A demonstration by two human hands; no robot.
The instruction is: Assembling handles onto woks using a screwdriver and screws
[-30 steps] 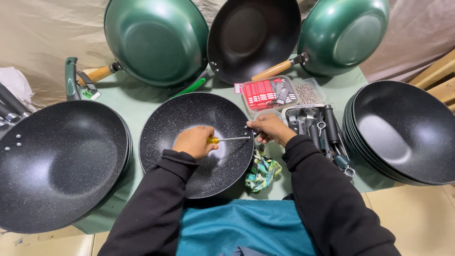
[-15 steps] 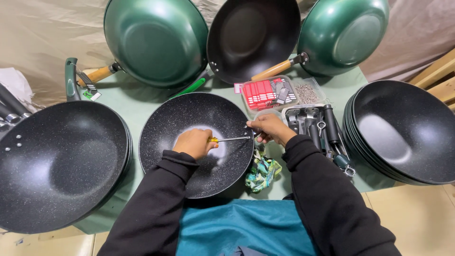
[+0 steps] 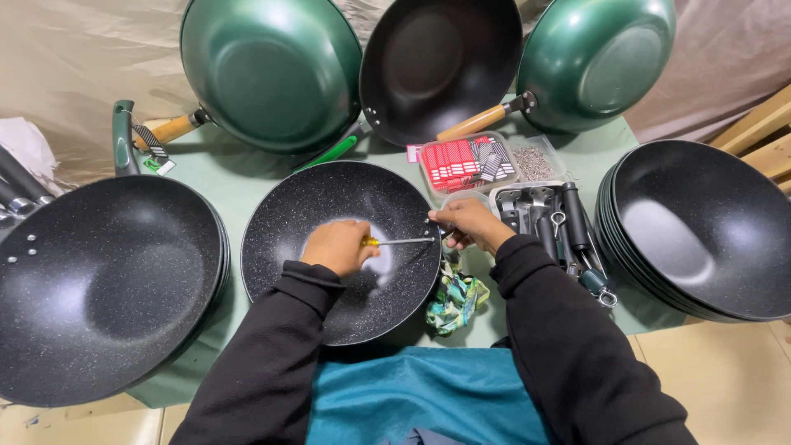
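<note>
Nothing has shifted since the earlier frames: both hands hold the same pose over the speckled black wok (image 3: 329,272). The left hand (image 3: 336,246) is closed around the yellow handle of a screwdriver (image 3: 394,241), whose thin shaft runs level across the bowl to the wok's right rim. There the right hand (image 3: 465,224) pinches its fingers together at the shaft's tip, though what it grips is hidden. The wok sits on the green table (image 3: 239,177), just above a teal cloth (image 3: 420,395). Beside the right wrist lies a crumpled patterned rag (image 3: 453,301). Trays of black handles (image 3: 552,218) and small screws (image 3: 535,161) stand nearby, with stacked black woks (image 3: 700,231) at the right and another black wok (image 3: 99,280) on the left
</note>
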